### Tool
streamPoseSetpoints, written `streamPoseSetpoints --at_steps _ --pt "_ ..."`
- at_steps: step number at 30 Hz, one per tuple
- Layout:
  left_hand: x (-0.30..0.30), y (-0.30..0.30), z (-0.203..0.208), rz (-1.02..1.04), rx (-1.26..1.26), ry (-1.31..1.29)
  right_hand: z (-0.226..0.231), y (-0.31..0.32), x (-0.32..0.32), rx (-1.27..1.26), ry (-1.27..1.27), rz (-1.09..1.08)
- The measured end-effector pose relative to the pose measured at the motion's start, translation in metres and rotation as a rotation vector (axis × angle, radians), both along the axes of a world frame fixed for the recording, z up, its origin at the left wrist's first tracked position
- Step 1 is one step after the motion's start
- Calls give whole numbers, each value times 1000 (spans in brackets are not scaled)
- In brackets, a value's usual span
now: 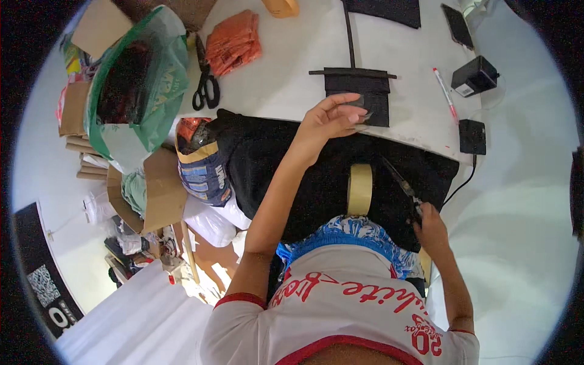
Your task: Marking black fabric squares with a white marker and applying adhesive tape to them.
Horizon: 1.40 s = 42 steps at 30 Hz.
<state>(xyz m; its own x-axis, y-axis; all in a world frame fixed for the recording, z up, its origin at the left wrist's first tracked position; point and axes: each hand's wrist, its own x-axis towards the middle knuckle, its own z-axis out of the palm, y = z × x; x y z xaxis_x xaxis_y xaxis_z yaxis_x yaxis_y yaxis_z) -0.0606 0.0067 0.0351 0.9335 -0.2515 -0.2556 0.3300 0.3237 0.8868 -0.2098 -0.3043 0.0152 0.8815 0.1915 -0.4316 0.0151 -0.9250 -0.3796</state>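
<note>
1. Left hand [328, 118]: fingers pinch a small dark strip [358, 100] at the black fabric piece [359, 97], 12 o'clock on the counter [292, 73].
2. Right hand [431, 226]: grips pointed scissors [400, 182], 3 o'clock.
3. Risk: tips may snag the black cloth [292, 164]; tape roll [359, 188] could roll off.

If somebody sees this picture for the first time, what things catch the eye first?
First comes the left hand, reaching forward to pinch a small black piece on the white table. Below it, a roll of beige tape stands on black fabric, while the right hand holds dark scissors. At the far left, a green plastic bag gapes open.
</note>
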Motion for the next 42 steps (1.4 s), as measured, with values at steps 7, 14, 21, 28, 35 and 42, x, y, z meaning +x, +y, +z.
streamPoseSetpoints --at_steps 7,14,21,28,35,42 --pt "-24 -16 5 -356 -120 -59 33 24 13 533 267 -307" --pt "-47 -49 23 -519 42 -514 44 55 84 1415 570 -578" --pt "-47 -41 43 -522 561 -920 28 45 98 1469 490 -511" --pt "-54 -13 15 -608 557 -510 29 48 96 1188 219 -609" --pt "-64 -18 16 -311 389 -352 31 74 98 1262 -66 -587" --pt "-50 -18 -3 19 369 -169 26 105 109 1307 -278 -677"
